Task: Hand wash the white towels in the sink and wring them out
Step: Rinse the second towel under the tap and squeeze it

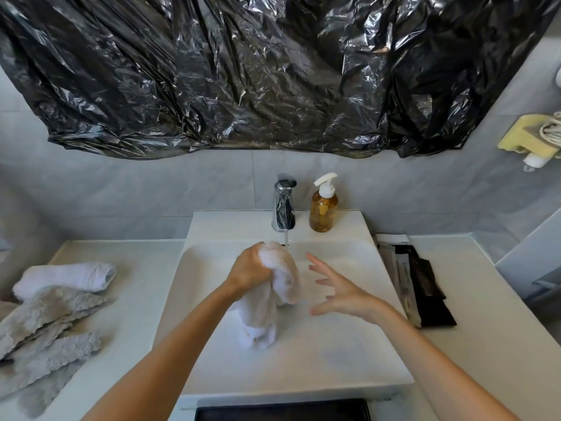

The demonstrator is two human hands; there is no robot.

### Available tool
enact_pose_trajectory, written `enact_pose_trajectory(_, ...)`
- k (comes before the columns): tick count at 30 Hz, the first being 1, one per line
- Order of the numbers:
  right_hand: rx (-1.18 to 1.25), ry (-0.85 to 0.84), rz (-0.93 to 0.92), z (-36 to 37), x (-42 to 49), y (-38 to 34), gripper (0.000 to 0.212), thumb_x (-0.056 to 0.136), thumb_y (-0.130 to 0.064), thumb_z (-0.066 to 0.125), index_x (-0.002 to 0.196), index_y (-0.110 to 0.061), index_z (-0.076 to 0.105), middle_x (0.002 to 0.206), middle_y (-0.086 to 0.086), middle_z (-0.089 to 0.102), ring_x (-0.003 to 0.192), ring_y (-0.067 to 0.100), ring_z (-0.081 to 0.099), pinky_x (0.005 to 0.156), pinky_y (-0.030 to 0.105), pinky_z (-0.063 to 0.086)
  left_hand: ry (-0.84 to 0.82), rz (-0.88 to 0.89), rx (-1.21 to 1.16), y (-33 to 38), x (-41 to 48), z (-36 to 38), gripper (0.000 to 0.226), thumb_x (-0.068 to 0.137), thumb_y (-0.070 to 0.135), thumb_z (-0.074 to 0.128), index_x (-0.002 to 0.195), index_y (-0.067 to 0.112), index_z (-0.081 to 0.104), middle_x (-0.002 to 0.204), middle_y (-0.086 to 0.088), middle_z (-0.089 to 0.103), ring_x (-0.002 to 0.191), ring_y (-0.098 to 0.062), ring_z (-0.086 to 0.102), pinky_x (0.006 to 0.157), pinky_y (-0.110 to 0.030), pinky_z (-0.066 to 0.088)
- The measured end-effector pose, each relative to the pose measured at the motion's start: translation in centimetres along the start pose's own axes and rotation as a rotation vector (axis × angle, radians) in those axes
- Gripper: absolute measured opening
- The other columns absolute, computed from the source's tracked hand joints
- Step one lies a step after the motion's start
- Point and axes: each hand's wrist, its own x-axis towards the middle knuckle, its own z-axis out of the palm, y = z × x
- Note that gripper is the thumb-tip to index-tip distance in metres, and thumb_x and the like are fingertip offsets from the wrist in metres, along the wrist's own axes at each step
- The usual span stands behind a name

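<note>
My left hand [249, 270] grips a wet white towel [267, 308] bunched at its top, over the middle of the white sink [334, 354]. The towel's lower part hangs down into the basin. Water runs from the chrome tap [284, 205] just behind the towel. My right hand [340, 291] hovers a little to the right of the towel, fingers spread and holding nothing. On the counter at the left lie a rolled white towel [66, 276] and several crumpled greyish towels [45, 332].
An amber soap pump bottle [324, 205] stands right of the tap. Dark flat packets [419, 284] lie on the counter to the right of the sink. Black plastic sheeting [243, 71] covers the wall above. A yellow holder [531, 138] hangs at the far right.
</note>
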Motion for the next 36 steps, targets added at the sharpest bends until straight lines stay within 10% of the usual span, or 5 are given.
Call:
enact_pose_trajectory(7, 0.039, 0.182, -0.131, 5.2, 6.0, -1.9, 0.105, 0.046, -0.026, 0.094, 0.135, -0.034, 0.038, 0.130, -0.014, 0.052, 0.126, 0.005, 0.049, 0.098, 0.025, 0.047, -0.327, 0.219, -0.510, 0.0, 0.7, 0.2, 0.022, 0.065, -0.003, 0.047, 0.084, -0.011, 0.054, 0.078, -0.024, 0.058, 0.077, -0.033, 0.057, 0.067, -0.031, 0.046)
enact_pose_trajectory(18, 0.045, 0.309, 0.106, 4.4, 7.4, -1.8, 0.075, 0.046, -0.037, 0.072, 0.118, -0.025, 0.056, 0.107, -0.006, 0.065, 0.099, 0.008, 0.063, 0.077, 0.021, 0.051, -0.042, -0.285, -0.691, -2.0, 4.9, 3.1, 0.092, 0.057, 0.023, 0.092, 0.130, 0.031, 0.036, 0.115, -0.014, 0.063, 0.097, -0.028, 0.069, 0.077, -0.037, 0.058)
enact_pose_trajectory(26, -0.095, 0.322, 0.154, 3.0, 8.4, -2.5, 0.057, 0.068, -0.029, 0.067, 0.123, -0.036, 0.050, 0.103, -0.003, 0.063, 0.100, 0.014, 0.062, 0.089, 0.035, 0.053, 0.121, -0.290, -0.653, -1.3, 7.3, 5.0, 0.005, 0.071, 0.020, 0.059, 0.071, 0.019, 0.065, 0.075, -0.004, 0.062, 0.074, -0.023, 0.056, 0.067, -0.031, 0.046)
enact_pose_trajectory(31, -0.165, 0.304, 0.229, 2.3, 8.7, -2.0, 0.024, 0.077, -0.021, 0.063, 0.094, -0.034, 0.052, 0.099, -0.002, 0.062, 0.097, 0.016, 0.062, 0.082, 0.031, 0.051, 0.213, -0.320, -0.540, -1.4, 8.9, 5.8, 0.028, 0.086, 0.000, 0.045, 0.064, 0.015, 0.052, 0.067, -0.001, 0.050, 0.065, -0.018, 0.043, 0.060, -0.029, 0.035)
enact_pose_trajectory(36, -0.326, 0.265, 0.116, 1.7, 8.5, -3.0, 0.074, 0.064, -0.037, 0.060, 0.133, -0.047, 0.036, 0.094, -0.002, 0.067, 0.088, 0.021, 0.065, 0.071, 0.033, 0.053, 0.246, -0.326, -0.515, -0.8, 9.8, 5.7, 0.024, 0.091, 0.005, 0.044, 0.070, 0.014, 0.053, 0.073, -0.004, 0.054, 0.071, -0.021, 0.048, 0.062, -0.027, 0.040)
